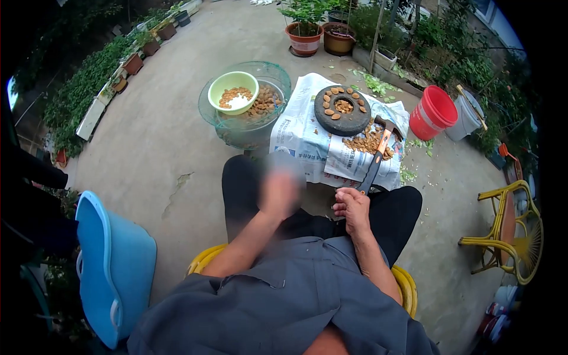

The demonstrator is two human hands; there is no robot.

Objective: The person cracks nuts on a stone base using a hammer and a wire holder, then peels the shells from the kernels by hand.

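Note:
My left hand (279, 190) is smeared by blur above my left knee, so its fingers do not show clearly. Curled fingers close my right hand (354, 208), just beside the handle end of a claw hammer (377, 161); whatever it may hold is hidden. The hammer leans across the newspaper-covered surface (300, 142), its head resting among cracked brown shells (362, 144). Behind it lies a small black rubber wheel (346, 123) ringed with several almond-like nuts (328, 98), with broken pieces in its centre hole.
Left of the newspaper, a pale green bowl (252, 84) of kernels sits over a netted basin (283, 125) with more nuts. A red bucket (435, 112) and a white bucket (465, 118) stand right. A blue tub (127, 266), yellow chair (503, 236) and potted plants (305, 44) surround me.

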